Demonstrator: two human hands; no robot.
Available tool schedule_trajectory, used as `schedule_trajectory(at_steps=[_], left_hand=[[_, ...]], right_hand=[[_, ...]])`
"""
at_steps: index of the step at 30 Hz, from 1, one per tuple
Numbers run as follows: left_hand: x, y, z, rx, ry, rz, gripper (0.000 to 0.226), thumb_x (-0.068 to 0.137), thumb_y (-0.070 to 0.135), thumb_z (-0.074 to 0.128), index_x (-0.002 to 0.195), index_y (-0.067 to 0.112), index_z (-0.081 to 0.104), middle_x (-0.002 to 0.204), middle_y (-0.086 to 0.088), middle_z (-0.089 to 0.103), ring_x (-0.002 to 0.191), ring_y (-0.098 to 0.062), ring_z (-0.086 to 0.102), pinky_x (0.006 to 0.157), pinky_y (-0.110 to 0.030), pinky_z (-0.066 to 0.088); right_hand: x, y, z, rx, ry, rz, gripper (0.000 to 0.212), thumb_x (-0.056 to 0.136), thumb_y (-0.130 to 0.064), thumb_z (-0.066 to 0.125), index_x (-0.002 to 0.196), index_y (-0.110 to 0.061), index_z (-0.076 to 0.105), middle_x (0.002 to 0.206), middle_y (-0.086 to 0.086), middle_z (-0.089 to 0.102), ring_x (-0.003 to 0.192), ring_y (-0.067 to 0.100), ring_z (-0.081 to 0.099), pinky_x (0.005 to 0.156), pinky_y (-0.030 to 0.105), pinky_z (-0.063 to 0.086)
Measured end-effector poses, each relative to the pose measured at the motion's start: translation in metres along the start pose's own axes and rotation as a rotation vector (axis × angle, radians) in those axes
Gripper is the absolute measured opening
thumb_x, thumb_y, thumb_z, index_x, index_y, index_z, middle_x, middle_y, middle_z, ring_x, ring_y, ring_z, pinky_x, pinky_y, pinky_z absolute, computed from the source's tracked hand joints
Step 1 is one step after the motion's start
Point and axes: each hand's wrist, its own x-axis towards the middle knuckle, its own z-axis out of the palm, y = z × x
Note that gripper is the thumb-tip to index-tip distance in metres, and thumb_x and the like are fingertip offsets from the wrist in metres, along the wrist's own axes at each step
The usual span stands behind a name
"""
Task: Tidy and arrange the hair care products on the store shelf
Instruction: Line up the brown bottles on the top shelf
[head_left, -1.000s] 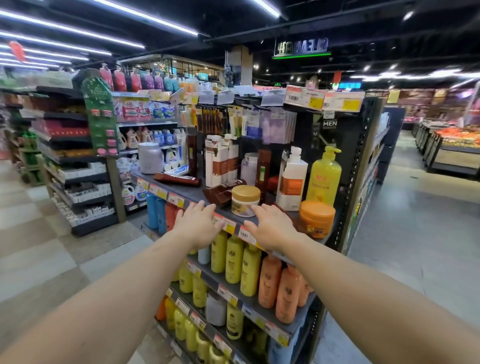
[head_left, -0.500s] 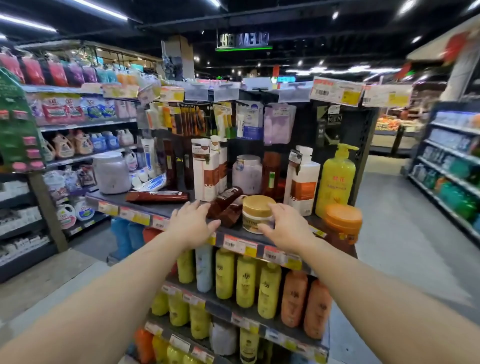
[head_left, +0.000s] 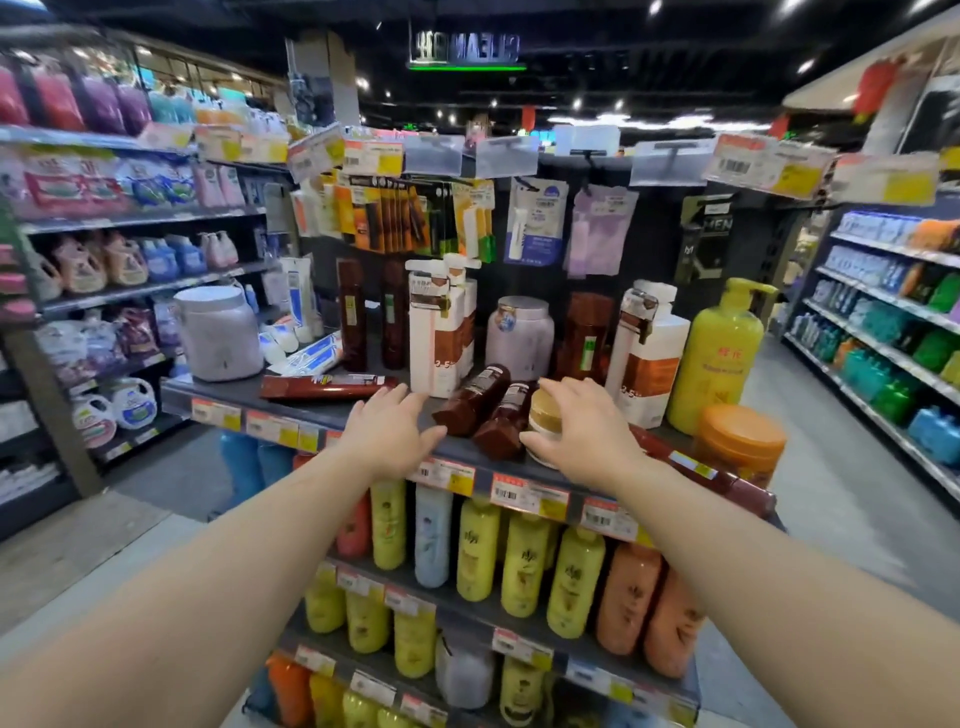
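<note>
Visibility: whole frame is motion-blurred; label text on the products cannot be read. The small gold-lidded jar (head_left: 546, 422) is half covered by the right hand (head_left: 587, 434), so only its lid and a strip of pale body show. Whether the fingertips actually touch the jar cannot be told. A long dark red tube (head_left: 722, 480) at the shelf's front right edge is partly hidden behind the right forearm. Lower shelves of yellow and orange bottles are cut off at the frame bottom.

Hands: left hand (head_left: 387, 434) is over the front edge of the top shelf (head_left: 311, 410), fingers spread and straight, holding nothing. Right hand has fingers relaxed and slightly arched over the gold-lidded jar, not clearly closed round it.

Task things: two fallen brown bottles (head_left: 488, 410) lie on their sides on the top shelf, side by side, between the two hands; the nearer one lies just beside the jar. A flat brown box (head_left: 324, 387) lies on its side left of the left hand, near the shelf front. Upright behind: white-and-brown pump bottles (head_left: 439, 338), a lilac tub (head_left: 519, 335), a yellow pump bottle (head_left: 719, 353). An orange-lidded jar (head_left: 740, 441) stands at the right front corner, right of the right hand.
</note>
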Motion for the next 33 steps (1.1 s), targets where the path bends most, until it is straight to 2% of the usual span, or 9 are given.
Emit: schedule_trajectory(at_steps=[4,8,14,21,27,30,33], left_hand=[[0.010,-0.008,-0.006,0.024,0.012,-0.009,0.070,0.093,0.058,0.039,0.151,0.020,0.023,0.159,-0.009,0.019,0.146,-0.027,0.016,0.118,-0.047,0.017],[0.019,-0.021,-0.011,0.039,0.068,-0.020,0.069,0.094,0.056,0.040,0.150,0.019,0.025,0.157,-0.010,0.024,0.146,-0.028,0.019,0.116,-0.047,0.021],[0.025,-0.035,-0.010,0.025,0.033,-0.078,0.069,0.094,0.055,0.040,0.151,0.021,0.022,0.159,-0.009,0.018,0.147,-0.027,0.015,0.118,-0.047,0.018],[0.040,-0.069,-0.015,0.018,0.077,-0.074,0.067,0.094,0.054,0.042,0.150,0.019,0.026,0.158,-0.007,0.024,0.146,-0.025,0.020,0.117,-0.046,0.021],[0.060,-0.127,-0.012,0.038,0.048,-0.031,0.068,0.092,0.056,0.043,0.149,0.020,0.028,0.157,-0.004,0.027,0.142,-0.025,0.026,0.114,-0.043,0.026],[0.077,-0.169,-0.017,0.064,0.042,0.038,0.070,0.091,0.056,0.045,0.149,0.021,0.028,0.151,-0.004,0.036,0.138,-0.026,0.031,0.111,-0.043,0.030],[0.093,-0.204,-0.023,0.028,0.025,0.119,0.073,0.090,0.055,0.051,0.149,0.019,0.027,0.152,-0.006,0.034,0.140,-0.024,0.029,0.112,-0.039,0.029]], right_hand=[[0.023,-0.005,0.002,-0.025,-0.031,-0.023,0.077,0.084,-0.058,0.059,0.148,-0.026,0.029,0.153,0.005,0.034,0.143,0.028,0.024,0.117,0.044,0.022],[0.041,-0.013,0.008,0.002,-0.030,-0.060,0.076,0.084,-0.057,0.060,0.147,-0.027,0.031,0.152,0.004,0.036,0.143,0.027,0.025,0.117,0.044,0.024],[0.059,-0.030,0.015,0.022,-0.058,-0.113,0.075,0.085,-0.056,0.059,0.147,-0.025,0.031,0.152,0.004,0.036,0.143,0.028,0.025,0.118,0.044,0.023],[0.082,-0.057,0.035,0.046,-0.062,-0.132,0.076,0.084,-0.056,0.060,0.147,-0.025,0.032,0.149,0.002,0.040,0.139,0.026,0.031,0.114,0.042,0.026],[0.110,-0.103,0.064,0.058,-0.085,-0.133,0.075,0.086,-0.055,0.058,0.147,-0.022,0.031,0.150,0.003,0.039,0.139,0.025,0.030,0.115,0.039,0.025],[0.124,-0.133,0.086,0.089,-0.111,-0.078,0.074,0.087,-0.054,0.058,0.149,-0.025,0.029,0.151,0.001,0.036,0.141,0.024,0.026,0.116,0.040,0.023],[0.138,-0.160,0.107,0.064,-0.144,-0.026,0.074,0.088,-0.053,0.057,0.149,-0.025,0.028,0.151,0.002,0.036,0.140,0.023,0.028,0.115,0.039,0.024]])
